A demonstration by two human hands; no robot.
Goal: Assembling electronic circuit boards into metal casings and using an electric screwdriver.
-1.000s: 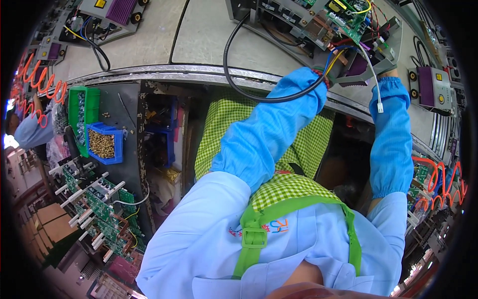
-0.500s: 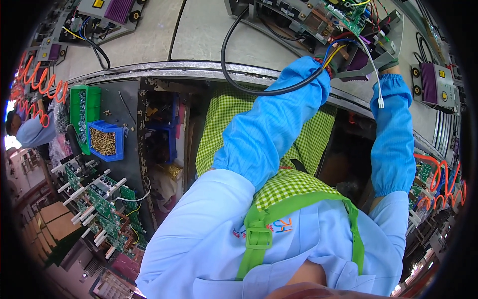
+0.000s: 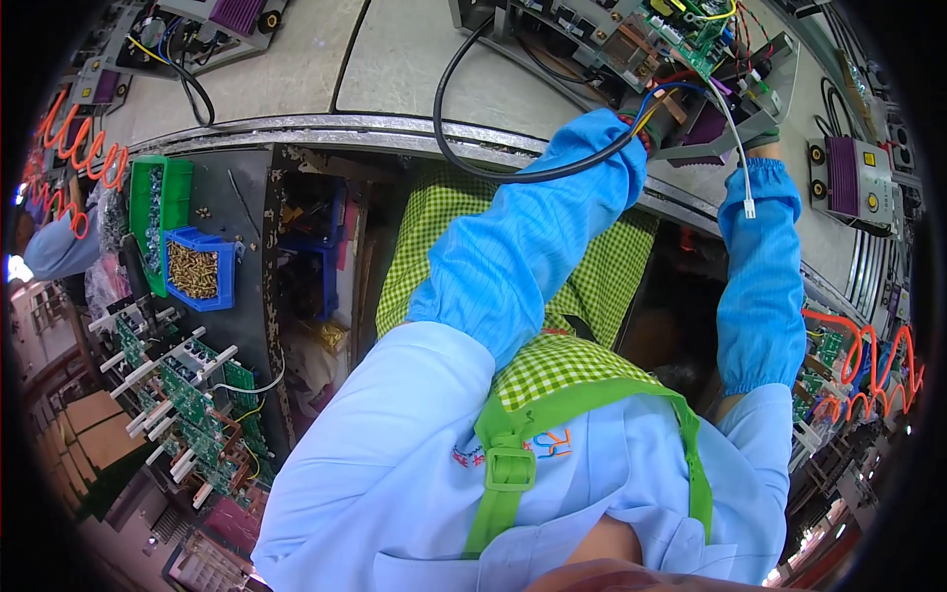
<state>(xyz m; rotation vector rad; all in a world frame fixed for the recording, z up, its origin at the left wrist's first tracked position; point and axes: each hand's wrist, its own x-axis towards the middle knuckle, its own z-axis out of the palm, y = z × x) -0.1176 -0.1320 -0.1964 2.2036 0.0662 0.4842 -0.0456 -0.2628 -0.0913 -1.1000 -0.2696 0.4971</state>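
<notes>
A welder-like machine with its casing off (image 3: 631, 44) lies at the far edge of my bench, green circuit boards and coloured wires exposed. My left hand (image 3: 663, 118), in a dark glove, reaches in at its near side beside a bent grey metal panel (image 3: 715, 150). Blue and yellow wires and a thick black cable (image 3: 464, 158) cross over that wrist. At the panel's right end is my right hand (image 3: 764, 139), also gloved. Fingers of both hands are hidden by the panel, wires and sleeves. A white lead with a plug (image 3: 748, 207) dangles over the right sleeve.
Left of me, a blue bin of brass screws (image 3: 194, 271) and a green bin (image 3: 163, 212) sit on a dark shelf. Circuit boards on white posts (image 3: 197, 395) stand below them. Similar machines are at upper left (image 3: 222, 20) and right (image 3: 856, 178). Orange coiled hoses (image 3: 84, 148) hang left.
The whole view has shifted slightly. My right forearm and hand have drawn a little leftward; both hands stay at the machine and panel.
</notes>
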